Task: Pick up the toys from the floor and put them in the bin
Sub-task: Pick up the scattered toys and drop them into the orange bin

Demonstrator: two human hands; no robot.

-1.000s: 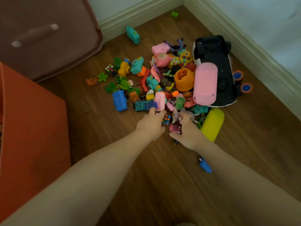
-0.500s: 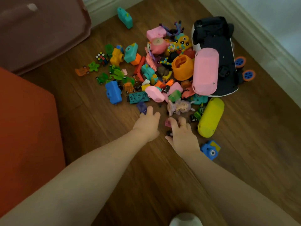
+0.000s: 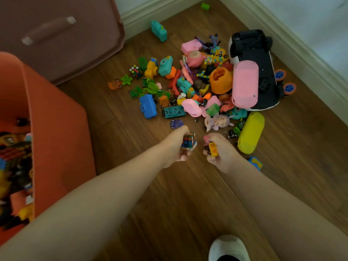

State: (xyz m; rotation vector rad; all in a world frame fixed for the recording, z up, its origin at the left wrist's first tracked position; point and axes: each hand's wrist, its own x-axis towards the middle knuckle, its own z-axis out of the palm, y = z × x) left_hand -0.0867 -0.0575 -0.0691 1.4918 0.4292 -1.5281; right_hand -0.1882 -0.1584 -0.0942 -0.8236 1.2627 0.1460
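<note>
The left hand grips a cube; the right hand holds a yellow block and something pink. Both loads sit loosely — either could spill short of the bin at the left.

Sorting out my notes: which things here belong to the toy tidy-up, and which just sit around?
Job: orange bin, puzzle cube in left hand, yellow toy in right hand, toy pile.
Idle: brown bin, white shoe.
</note>
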